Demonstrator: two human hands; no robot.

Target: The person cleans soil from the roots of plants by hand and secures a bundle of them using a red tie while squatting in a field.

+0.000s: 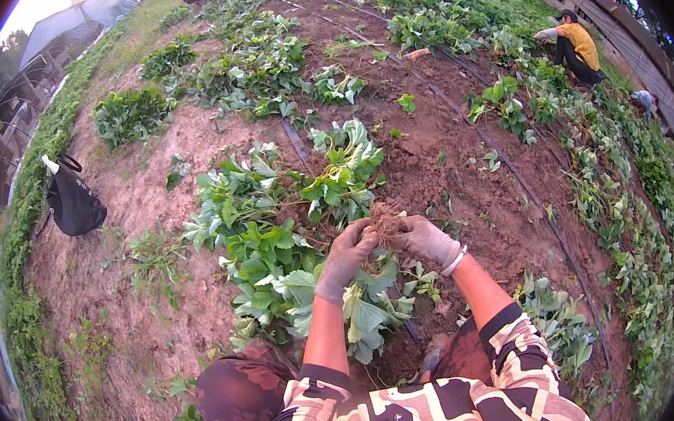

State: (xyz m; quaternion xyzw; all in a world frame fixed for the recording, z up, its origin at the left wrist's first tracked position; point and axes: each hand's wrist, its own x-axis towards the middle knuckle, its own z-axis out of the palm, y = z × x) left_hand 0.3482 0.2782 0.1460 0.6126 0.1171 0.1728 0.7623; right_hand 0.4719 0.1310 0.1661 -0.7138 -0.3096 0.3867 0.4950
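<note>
Both of my hands wear thin, soil-stained gloves and meet in front of me. My left hand (346, 258) and my right hand (425, 240) close on a brown root clump (387, 221) of an uprooted plant. Its leaves (364, 314), which look like strawberry leaves, hang down between my forearms, pale undersides showing in part. Just beyond my left hand lies a heap of similar leafy plants (261, 242). Another leafy bunch (342, 170) lies on the soil ahead of my hands. My fingers partly hide the roots and stems.
A black bag (74, 199) stands on bare soil at the left. Drip irrigation tape (516, 175) runs along the rows at the right. A person in a yellow top (579, 44) sits among plants at the upper right; other people are farther off. More plant heaps (256, 66) lie ahead.
</note>
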